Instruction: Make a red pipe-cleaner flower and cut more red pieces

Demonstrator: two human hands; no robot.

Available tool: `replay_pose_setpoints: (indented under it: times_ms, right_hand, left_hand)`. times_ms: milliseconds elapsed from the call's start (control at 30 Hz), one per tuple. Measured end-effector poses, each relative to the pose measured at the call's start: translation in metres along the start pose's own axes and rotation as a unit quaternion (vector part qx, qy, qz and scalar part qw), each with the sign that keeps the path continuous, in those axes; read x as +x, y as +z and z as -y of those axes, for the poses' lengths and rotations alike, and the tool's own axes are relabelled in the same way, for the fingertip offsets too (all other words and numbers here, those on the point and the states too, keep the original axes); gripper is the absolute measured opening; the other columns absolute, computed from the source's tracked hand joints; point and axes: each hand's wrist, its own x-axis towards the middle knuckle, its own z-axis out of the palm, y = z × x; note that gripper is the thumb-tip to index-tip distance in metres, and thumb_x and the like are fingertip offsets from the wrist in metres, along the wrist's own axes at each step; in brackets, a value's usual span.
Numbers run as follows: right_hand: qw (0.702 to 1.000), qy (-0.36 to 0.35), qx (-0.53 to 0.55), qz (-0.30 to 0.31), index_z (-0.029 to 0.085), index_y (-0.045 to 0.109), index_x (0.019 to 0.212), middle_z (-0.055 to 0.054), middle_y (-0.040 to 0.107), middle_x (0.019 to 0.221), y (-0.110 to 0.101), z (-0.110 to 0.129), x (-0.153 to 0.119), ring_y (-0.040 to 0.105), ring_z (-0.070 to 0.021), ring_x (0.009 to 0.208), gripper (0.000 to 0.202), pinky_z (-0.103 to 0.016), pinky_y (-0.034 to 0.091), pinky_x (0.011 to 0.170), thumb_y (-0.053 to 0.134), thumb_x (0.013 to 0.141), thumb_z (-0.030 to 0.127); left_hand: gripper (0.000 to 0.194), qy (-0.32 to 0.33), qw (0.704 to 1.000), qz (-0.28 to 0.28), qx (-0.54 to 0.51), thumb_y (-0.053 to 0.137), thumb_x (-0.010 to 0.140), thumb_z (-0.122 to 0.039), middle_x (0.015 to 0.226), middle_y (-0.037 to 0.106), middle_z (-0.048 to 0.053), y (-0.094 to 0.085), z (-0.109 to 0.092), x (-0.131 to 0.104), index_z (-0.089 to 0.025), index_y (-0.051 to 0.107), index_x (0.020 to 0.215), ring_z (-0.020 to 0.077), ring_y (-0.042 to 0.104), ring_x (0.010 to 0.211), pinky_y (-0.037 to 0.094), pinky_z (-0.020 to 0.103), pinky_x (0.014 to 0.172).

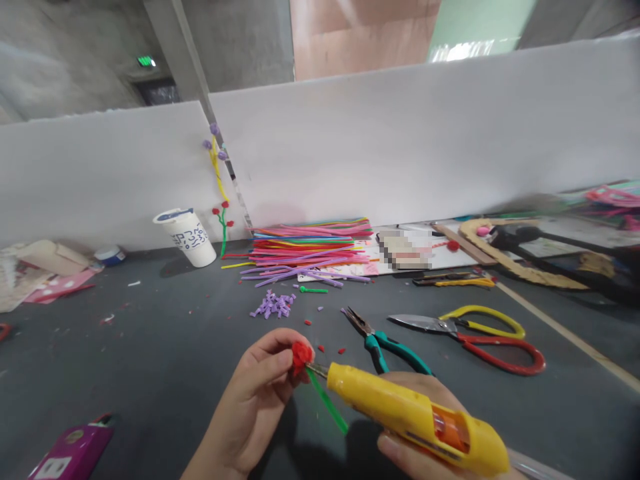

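Note:
Between the thumb and fingers of my left hand (260, 387) is a red pipe-cleaner flower (301, 357) with a green stem (327, 401) slanting down to the right. My right hand (425, 427) is wrapped round a yellow hot glue gun (400, 408), with a clear glue stick out of its back end. The gun's metal nozzle meets the right side of the red flower. Just beyond my hands lie small red bits (321, 349) and needle-nose pliers (383, 343) with teal handles.
Scissors (450, 325) lie right of the pliers. Cut purple pieces (274, 305) form a pile before bundled coloured pipe cleaners (310, 250). A paper cup (187, 237) stands at back left, a purple box (75, 450) at front left. A white partition (400, 140) closes off the back.

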Motion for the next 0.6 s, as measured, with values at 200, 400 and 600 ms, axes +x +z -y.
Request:
replay_pose_setpoints:
  times_ms: [200, 400, 600]
  right_hand:
    - [0.997, 0.029, 0.056, -0.035, 0.024, 0.063, 0.064, -0.001, 0.059, 0.057, 0.011, -0.006, 0.000, 0.058, -0.0154, 0.053, 0.021, -0.024, 0.053, 0.057, 0.051, 0.077, 0.033]
    - [0.956, 0.185, 0.223, -0.049, 0.021, 0.059, 0.072, 0.000, 0.056, 0.061, 0.020, -0.016, -0.010, 0.053, -0.0125, 0.052, 0.017, -0.020, 0.046, 0.046, 0.057, 0.073, 0.038]
    - [0.899, 0.251, 0.358, 0.009, 0.019, 0.055, 0.070, 0.003, 0.049, 0.056, 0.022, -0.019, -0.017, 0.049, -0.0111, 0.050, 0.027, -0.021, 0.044, 0.049, 0.059, 0.073, 0.046]
  left_hand:
    - [0.009, 0.024, 0.999, 0.000, 0.023, 0.069, 0.064, -0.014, 0.071, 0.061, 0.003, -0.003, 0.001, 0.001, -0.012, 0.069, 0.073, 0.0084, 0.051, 0.062, 0.042, 0.015, 0.058]
    - [0.013, -0.008, 1.000, -0.021, -0.008, 0.072, 0.060, -0.017, 0.072, 0.066, 0.005, -0.004, 0.001, 0.000, -0.012, 0.071, 0.072, 0.0110, 0.057, 0.063, 0.046, 0.019, 0.061]
    - [0.011, -0.005, 1.000, -0.013, -0.013, 0.071, 0.063, -0.016, 0.076, 0.069, 0.005, -0.001, 0.000, 0.000, -0.012, 0.072, 0.073, 0.0112, 0.059, 0.068, 0.047, 0.017, 0.063]
